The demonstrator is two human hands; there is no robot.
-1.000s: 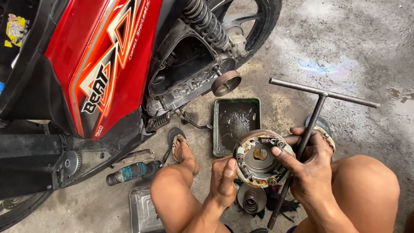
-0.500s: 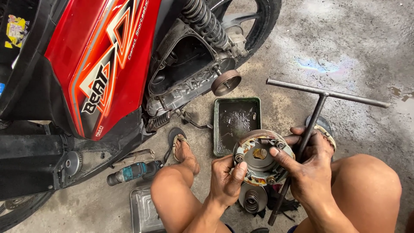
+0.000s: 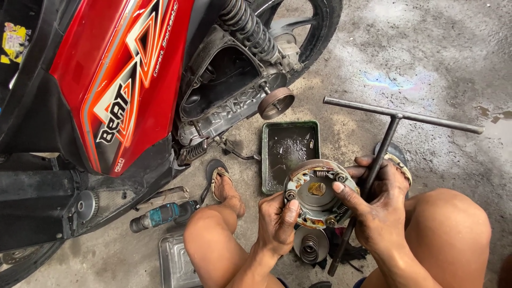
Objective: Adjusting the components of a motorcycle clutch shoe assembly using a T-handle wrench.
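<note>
A round, greasy metal clutch assembly with springs and brake-like shoes point(image 3: 319, 193) is held above the concrete floor point(image 3: 426, 64), between the person's bent knees. The left hand point(image 3: 277, 221) grips its lower left rim, fingers curled around the edge. The right hand point(image 3: 380, 205) is closed on its right side, thumb pressed on the face, while the shaft of a long black steel T-handle wrench point(image 3: 392, 125) runs under that hand's fingers and slants down to the floor. Just below the assembly a dark pulley with a coil spring point(image 3: 310, 245) lies on the floor. A shallow green metal tray point(image 3: 290, 152) sits just beyond, near the open engine casing of a red scooter point(image 3: 122, 80). A teal cordless driver point(image 3: 162, 213) lies to the left of the sandalled left foot point(image 3: 224, 184).
</note>
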